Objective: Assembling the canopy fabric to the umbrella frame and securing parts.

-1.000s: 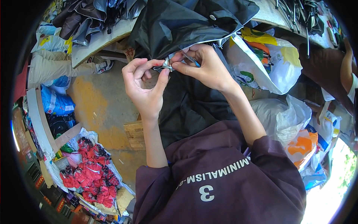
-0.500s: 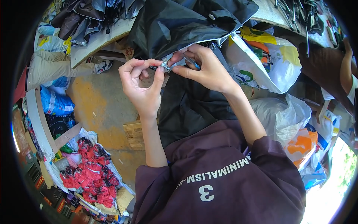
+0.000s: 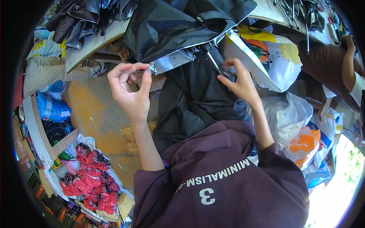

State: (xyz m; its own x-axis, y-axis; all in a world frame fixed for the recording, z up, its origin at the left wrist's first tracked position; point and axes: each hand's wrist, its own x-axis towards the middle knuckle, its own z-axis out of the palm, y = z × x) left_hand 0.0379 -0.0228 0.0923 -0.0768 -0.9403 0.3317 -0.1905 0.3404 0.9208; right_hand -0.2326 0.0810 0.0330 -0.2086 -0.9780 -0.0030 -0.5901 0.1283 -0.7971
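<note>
A black umbrella canopy point(image 3: 167, 30) with a silver underside spreads over the bench edge and down toward my lap. My left hand point(image 3: 131, 89) is closed in a pinch on a corner of its silver hem, thumb against forefinger. From under the cloth a metal umbrella shaft point(image 3: 213, 61) slants toward my right hand point(image 3: 241, 81). That hand is half curled beside the end of the shaft, with thumb and forefinger bent toward each other. Something thin and dark shows between its fingers, too small to make out.
Folded dark umbrellas point(image 3: 85, 21) lie on the left bench, metal frames point(image 3: 294, 13) on the right one. A white and yellow bag point(image 3: 281, 60) stands right of the canopy. Red cloth bundles point(image 3: 91, 174) fill a box at lower left. Another person's arm point(image 3: 349, 68) shows at far right.
My right hand has drawn away from the left, to the right and down. The silver hem and the shaft now show between the hands; the left still pinches the corner.
</note>
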